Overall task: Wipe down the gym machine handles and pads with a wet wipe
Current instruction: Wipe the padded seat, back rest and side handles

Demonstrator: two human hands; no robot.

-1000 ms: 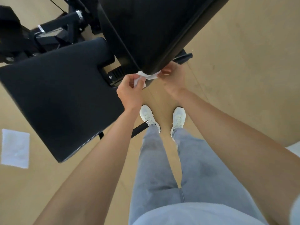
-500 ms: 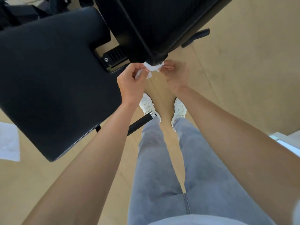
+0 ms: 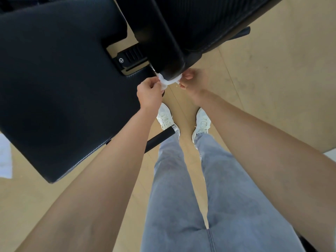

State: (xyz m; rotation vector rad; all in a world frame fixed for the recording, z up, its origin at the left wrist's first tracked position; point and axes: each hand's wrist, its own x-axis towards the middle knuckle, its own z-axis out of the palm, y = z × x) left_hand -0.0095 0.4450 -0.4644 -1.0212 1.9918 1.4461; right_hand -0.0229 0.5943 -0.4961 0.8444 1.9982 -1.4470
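Observation:
A white wet wipe is stretched under the lower tip of the black back pad of the gym machine. My left hand pinches the wipe's left end just below the pad. My right hand pinches its right end on the other side of the tip. The wide black seat pad fills the left of the view, beside my left hand. A black handle with a chrome end sticks out from under the seat, over my left shoe.
My legs in grey jeans and white shoes stand on the tan floor below the pads. A white sheet lies on the floor at the left edge. A black bracket joins the two pads.
The view has tilted down and closer to the pads. Both hands still hold the wipe at the back pad's tip, and the wipe now wraps tighter around it.

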